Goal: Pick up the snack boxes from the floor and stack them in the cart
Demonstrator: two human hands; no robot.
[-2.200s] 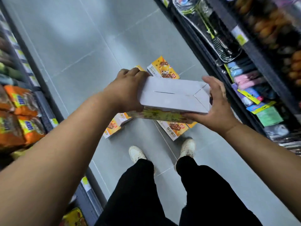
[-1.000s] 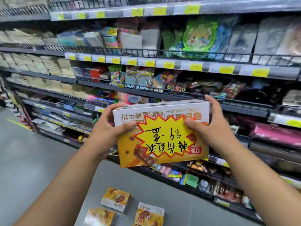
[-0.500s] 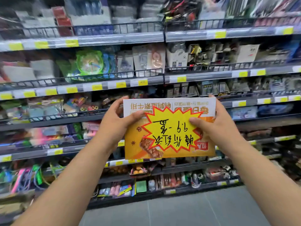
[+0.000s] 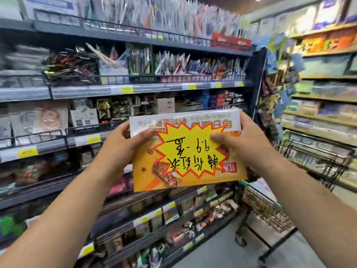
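Observation:
I hold an orange and white snack box point(image 4: 179, 176) up in front of me, upside down, with a yellow starburst price label on its face. My left hand point(image 4: 119, 144) grips its left edge, thumb across the front. My right hand point(image 4: 241, 144) grips the right edge, thumb on the label. A black wire cart point(image 4: 313, 161) stands at the right, past the end of the shelving, its basket edge level with my right wrist. The boxes on the floor are out of view.
Dark store shelves point(image 4: 116, 89) packed with stationery and small goods fill the left and centre. Wooden shelves point(image 4: 328, 105) with packaged goods stand at the far right. Grey floor point(image 4: 222, 254) shows at the bottom right, beside the cart's wheels.
The view has swung from the floor up to the shelves, then rightwards along them, bringing the cart into sight. Both hands keep their grip on the box, now held upright facing me.

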